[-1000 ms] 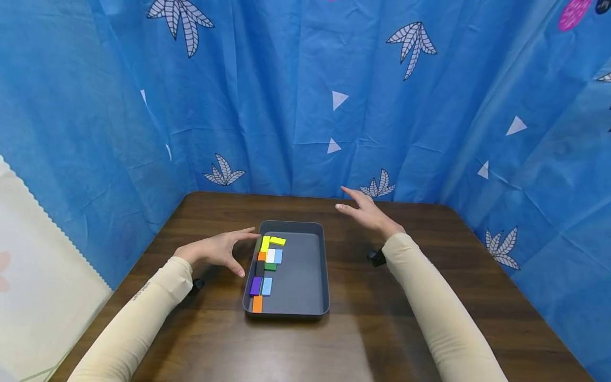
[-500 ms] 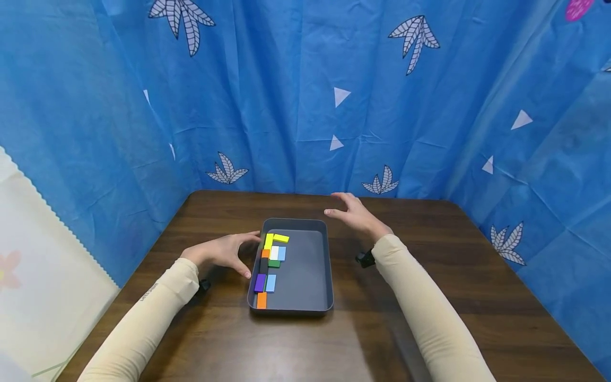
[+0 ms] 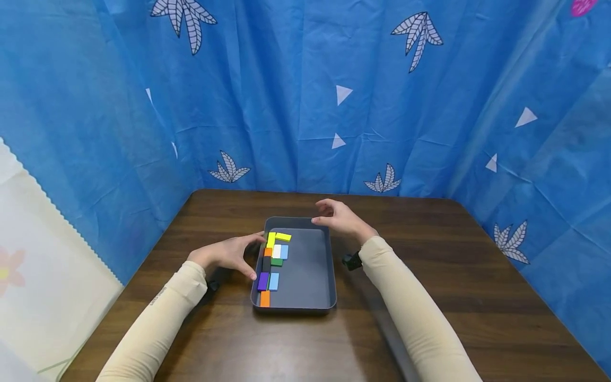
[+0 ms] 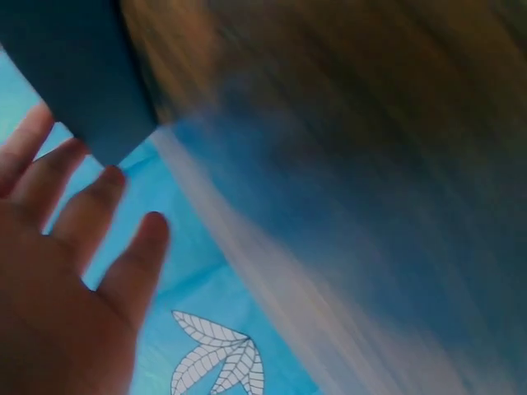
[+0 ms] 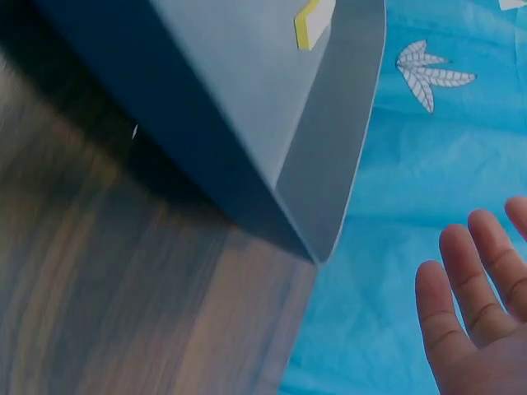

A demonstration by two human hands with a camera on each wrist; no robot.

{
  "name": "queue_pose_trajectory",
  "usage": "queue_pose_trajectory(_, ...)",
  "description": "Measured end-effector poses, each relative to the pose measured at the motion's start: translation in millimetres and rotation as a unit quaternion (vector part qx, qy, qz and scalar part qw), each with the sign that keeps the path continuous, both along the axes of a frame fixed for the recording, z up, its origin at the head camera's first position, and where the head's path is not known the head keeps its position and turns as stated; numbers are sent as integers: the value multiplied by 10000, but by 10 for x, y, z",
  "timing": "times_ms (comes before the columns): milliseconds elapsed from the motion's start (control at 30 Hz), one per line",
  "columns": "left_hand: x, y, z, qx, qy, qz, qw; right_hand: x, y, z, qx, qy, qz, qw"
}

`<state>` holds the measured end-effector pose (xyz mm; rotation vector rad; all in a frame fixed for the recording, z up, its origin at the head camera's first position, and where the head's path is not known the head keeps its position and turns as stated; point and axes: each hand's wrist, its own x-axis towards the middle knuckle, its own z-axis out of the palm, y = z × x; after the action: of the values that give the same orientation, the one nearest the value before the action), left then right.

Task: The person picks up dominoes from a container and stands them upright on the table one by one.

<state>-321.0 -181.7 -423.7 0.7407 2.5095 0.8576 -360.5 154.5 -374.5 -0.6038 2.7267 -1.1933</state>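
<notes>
A dark grey rectangular tray (image 3: 305,276) lies on the table with small coloured blocks along its left side. Thumb and fingers spread apart, my left hand (image 3: 231,253) is at the tray's left rim. In the left wrist view its fingertips overlap the edge of the tray wall (image 4: 82,82). My right hand (image 3: 341,218) hovers by the tray's far right corner, fingers gently bent and nothing between them. The right wrist view shows its fingers (image 5: 469,284) apart from the tray's corner. Among the blocks are a purple one (image 3: 263,281), an orange one (image 3: 264,298) and a light blue one (image 3: 274,281).
The tray stands on a dark brown wooden table (image 3: 305,345). Behind it hangs a blue curtain (image 3: 267,106) with leaf prints. More blocks in the tray include a yellow one (image 3: 284,237), a white one (image 3: 277,251) and a black one (image 3: 267,263).
My right hand has moved left and nearer, from beyond the tray's right side to its far right corner. My left hand has come slightly closer to the left rim. The blocks stay in place.
</notes>
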Motion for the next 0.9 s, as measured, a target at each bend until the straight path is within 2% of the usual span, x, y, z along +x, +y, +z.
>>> queue_pose_trajectory(233,14,37,36,-98,-223,239,9994,9,-172,-68,12,13,89,10000)
queue_pose_trajectory(533,3,102,67,-345,-257,337,9985,-43,-346,-174,-210,-192,178,9994)
queue_pose_trajectory(733,4,153,85,-347,-322,247,9986,-58,-430,-262,-319,-400,25,9987)
queue_pose_trajectory(900,35,154,123,-355,-247,120,9990,-90,-531,-358,-516,-638,51,9966)
